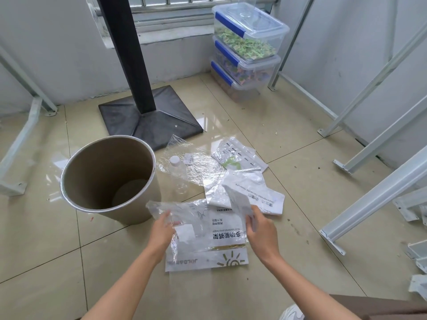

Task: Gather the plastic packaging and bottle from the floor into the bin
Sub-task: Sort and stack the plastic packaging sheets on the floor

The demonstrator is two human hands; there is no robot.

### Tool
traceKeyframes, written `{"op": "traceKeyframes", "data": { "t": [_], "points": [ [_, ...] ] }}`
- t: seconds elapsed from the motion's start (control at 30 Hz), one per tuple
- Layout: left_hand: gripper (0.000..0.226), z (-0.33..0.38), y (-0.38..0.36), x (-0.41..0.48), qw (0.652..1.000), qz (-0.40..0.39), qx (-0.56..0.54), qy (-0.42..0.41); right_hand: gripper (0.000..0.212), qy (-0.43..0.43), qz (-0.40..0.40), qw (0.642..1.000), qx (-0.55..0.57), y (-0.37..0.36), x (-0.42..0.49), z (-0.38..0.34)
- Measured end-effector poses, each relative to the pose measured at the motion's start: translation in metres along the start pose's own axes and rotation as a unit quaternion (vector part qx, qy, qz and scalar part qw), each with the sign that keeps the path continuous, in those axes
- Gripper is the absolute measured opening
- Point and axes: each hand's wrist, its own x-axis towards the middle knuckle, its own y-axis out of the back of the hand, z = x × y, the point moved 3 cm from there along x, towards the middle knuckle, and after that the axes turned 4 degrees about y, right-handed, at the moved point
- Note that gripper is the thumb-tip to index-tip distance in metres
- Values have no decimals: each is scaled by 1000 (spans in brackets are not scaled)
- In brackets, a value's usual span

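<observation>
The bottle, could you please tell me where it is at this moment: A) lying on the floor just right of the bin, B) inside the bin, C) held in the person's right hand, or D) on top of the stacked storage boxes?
A: the clear bottle with its white cap lies on the floor tiles beside the bin, partly on crinkled clear plastic, while both hands are on packaging nearer the camera.

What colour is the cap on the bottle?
White. The bottle itself is clear, lying beside the bin; the cap shows best in the head view.
</observation>
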Motion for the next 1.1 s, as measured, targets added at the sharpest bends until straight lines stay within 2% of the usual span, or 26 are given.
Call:
{"op": "traceKeyframes", "data": {
  "t": [0.07,0.13,0.17,0.27,0.33,0.37,0.43,0.47,0.53,0.63,0.7,0.83,0.93,1.1],
  "points": [
    [85,4,-1,2,998,6,-53,25,25,61,0,998,-3,-6,-12,-18],
    [89,3,-3,4,996,16,-64,59,32,126,-23,992,1,-18,-25,-34],
    [81,1,-5,5,993,9,-90,72,36,158,-42,987,7,-25,-31,-41],
    [40,1,-14,5,971,-69,-193,124,42,261,-89,961,5,-45,-48,-59],
    [34,2,-19,5,958,-99,-224,151,39,310,-114,944,-11,-56,-57,-63],
    [38,4,-21,5,952,-108,-237,158,39,318,-125,940,-18,-60,-59,-63],
    [63,7,-21,6,938,-132,-275,164,39,324,-136,936,-27,-67,-62,-60],
    [74,8,-21,7,935,-151,-277,164,39,326,-140,935,-28,-68,-63,-60],
    [75,9,-18,5,941,-166,-248,159,34,333,-140,932,-24,-70,-63,-62],
    [50,3,-12,8,972,-112,-153,140,29,354,-136,925,-23,-74,-63,-62],
    [35,0,-10,6,982,-69,-124,122,33,364,-148,919,-35,-78,-63,-55],
    [22,0,-1,9,991,-27,-107,81,55,337,-226,911,-71,-82,-58,-22],
    [9,0,10,14,993,-4,-94,71,71,264,-287,915,-105,-74,-43,11],
    [6,-8,16,22,994,14,-82,76,62,70,-279,936,-203,-70,13,75]
  ]
}}
